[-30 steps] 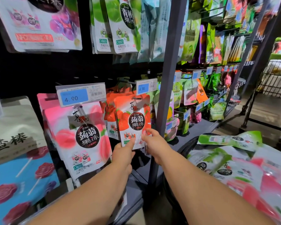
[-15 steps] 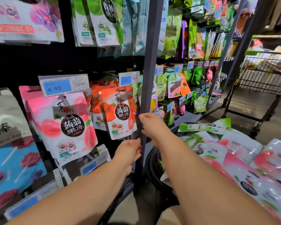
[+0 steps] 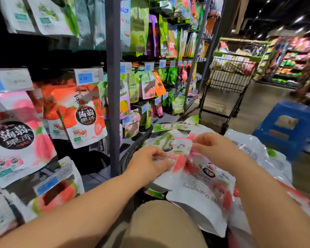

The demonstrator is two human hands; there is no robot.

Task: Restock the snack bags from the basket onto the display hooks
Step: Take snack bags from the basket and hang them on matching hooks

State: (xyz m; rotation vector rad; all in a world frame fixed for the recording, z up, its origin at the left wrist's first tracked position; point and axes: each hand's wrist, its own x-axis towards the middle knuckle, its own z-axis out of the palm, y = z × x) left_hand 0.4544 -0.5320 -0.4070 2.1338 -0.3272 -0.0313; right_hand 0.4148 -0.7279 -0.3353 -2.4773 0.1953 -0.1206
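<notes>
Left hand (image 3: 149, 163) and right hand (image 3: 217, 149) have dropped from the hanging strawberry bag (image 3: 81, 113) to the basket (image 3: 132, 151), both pinching a pink snack bag (image 3: 180, 148).

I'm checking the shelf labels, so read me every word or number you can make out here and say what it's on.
"4 90": on the blue price tag.
"蒟蒻果冻": on the hanging strawberry bag.
"蒟蒻果冻": on the hanging peach bag.
Other price tags and the loose bags: too blurred to read.
</notes>
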